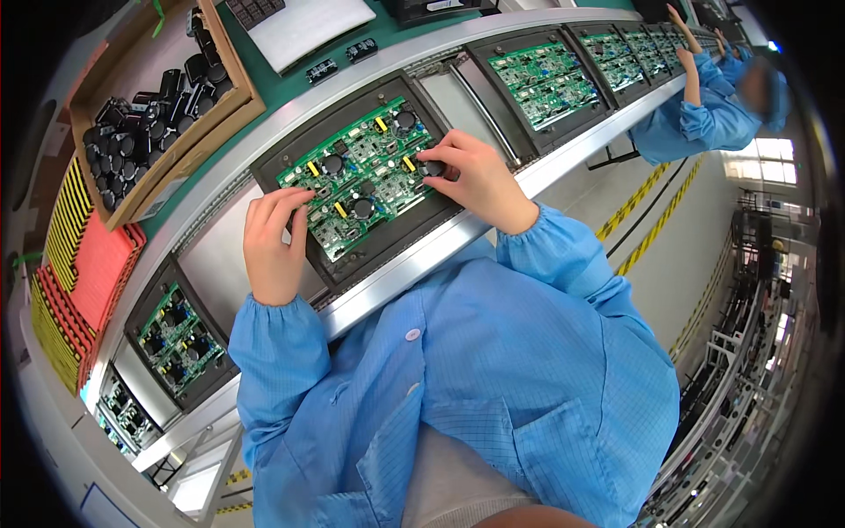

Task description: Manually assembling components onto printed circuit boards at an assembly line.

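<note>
- Right fingers (451, 157) closed in a narrow pinch around a black capacitor (434, 167), near the circuit board's (389, 182) right edge; cannot tell whether fully seated.
- Left fingers (283, 202) half curled, thumb parted, nothing visibly held, tips at the board's left edge.
- Best to keep the pinch upright, press evenly, and brace lightly with the left, off neighbouring parts.
- Just below the fingers, the black carrier's (396, 233) rim, then the metal rail (414, 267): lift before drawing back.
- Above right fingers, an open gap crossed by a metal rod (484, 106); farther up-left of left fingers, a cardboard box (198, 143).
</note>
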Demonstrator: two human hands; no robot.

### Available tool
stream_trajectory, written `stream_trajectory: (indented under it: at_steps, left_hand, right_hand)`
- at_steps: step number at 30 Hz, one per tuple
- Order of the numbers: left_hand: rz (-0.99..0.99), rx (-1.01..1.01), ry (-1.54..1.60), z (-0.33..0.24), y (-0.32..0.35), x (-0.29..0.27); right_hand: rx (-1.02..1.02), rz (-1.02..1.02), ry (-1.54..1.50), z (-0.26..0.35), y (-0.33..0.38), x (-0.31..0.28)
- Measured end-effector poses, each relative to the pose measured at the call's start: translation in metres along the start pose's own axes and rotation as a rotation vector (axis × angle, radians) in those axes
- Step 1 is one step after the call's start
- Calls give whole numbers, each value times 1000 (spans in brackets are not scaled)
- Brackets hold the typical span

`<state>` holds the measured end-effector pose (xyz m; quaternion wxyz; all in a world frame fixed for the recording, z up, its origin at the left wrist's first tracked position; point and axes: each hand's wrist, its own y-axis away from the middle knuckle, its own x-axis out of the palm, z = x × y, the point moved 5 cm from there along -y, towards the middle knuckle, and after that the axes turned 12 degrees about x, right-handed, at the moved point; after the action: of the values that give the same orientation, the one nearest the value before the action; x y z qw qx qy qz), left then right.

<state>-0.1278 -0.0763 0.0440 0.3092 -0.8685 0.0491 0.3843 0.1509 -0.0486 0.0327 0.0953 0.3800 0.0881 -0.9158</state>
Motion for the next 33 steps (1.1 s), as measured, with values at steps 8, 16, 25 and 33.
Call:
stream_trajectory:
  at_steps: [8,16,25,33]
  left_hand:
    - [-2,-41,55,8,3,3]
    - [-18,-24,75,4,-3,2]
    - [44,14,70,-28,-24,-22]
    - [311,342,-6,-64,-126,38]
  right_hand:
    - [89,51,-126,-13,-5,-2]
    - [23,20,232,3,-5,-6]
    - [-110,-263,102,-17,-80,-127]
    - [-238,-163,574,-77,-277,-106]
